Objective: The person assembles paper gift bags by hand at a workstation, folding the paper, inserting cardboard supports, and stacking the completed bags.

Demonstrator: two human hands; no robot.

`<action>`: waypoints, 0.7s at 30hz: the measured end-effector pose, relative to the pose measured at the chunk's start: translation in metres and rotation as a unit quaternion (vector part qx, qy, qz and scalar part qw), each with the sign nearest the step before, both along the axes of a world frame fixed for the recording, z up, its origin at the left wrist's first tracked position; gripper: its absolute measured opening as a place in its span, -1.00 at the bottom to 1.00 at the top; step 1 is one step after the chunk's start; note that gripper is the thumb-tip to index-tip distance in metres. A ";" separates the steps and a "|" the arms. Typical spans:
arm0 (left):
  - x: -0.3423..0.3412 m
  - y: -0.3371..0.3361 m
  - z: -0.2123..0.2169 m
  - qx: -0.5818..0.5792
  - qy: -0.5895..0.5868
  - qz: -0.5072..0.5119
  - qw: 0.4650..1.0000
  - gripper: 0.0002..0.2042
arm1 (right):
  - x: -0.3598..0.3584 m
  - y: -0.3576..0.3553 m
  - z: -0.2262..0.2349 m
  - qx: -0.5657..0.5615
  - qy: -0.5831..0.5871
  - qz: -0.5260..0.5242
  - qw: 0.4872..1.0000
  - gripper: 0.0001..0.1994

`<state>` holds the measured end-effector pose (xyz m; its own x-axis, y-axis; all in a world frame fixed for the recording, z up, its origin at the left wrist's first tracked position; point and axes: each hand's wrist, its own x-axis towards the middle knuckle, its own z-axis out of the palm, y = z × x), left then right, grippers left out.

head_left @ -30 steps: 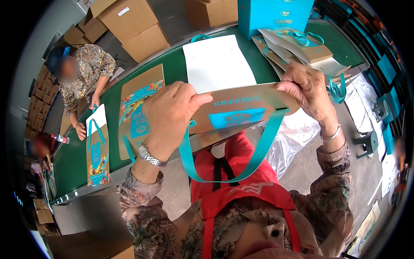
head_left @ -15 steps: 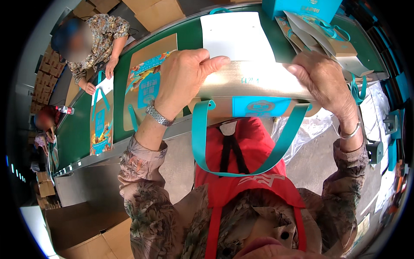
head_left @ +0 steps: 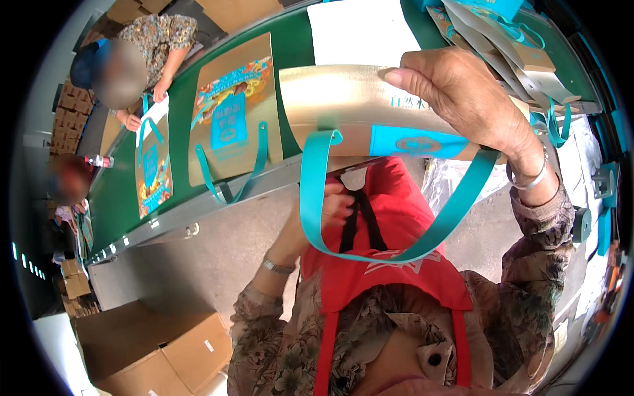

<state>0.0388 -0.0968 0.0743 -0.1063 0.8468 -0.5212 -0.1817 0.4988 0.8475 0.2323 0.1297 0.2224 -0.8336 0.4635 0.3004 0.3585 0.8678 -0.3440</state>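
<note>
Gold card with a teal panel makes up the flat gift bag that the right hand grips along its upper edge, fingers curled over the top, thumb pointing left. Its teal ribbon handle loops down below that hand. The left hand sits under the bag, half hidden, its grip unclear. Beyond lies a green conveyor belt.

We saw open green belt left of the white sheet, flat printed bags blocking farther left, stacked bags crowding right.
</note>
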 end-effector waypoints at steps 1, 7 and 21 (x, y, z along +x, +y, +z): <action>0.017 0.001 -0.020 0.093 -0.087 0.004 0.992 -0.26 | -0.002 -0.005 -0.003 -0.036 -0.031 0.012 0.999 -0.53; 0.064 0.023 -0.044 0.287 -0.324 -0.007 0.901 -0.12 | -0.004 -0.019 -0.036 -0.278 -0.193 0.060 0.939 -0.37; 0.096 0.024 -0.009 0.253 -0.444 0.196 0.837 -0.64 | 0.004 -0.029 -0.109 -0.451 -0.224 0.039 0.863 -0.44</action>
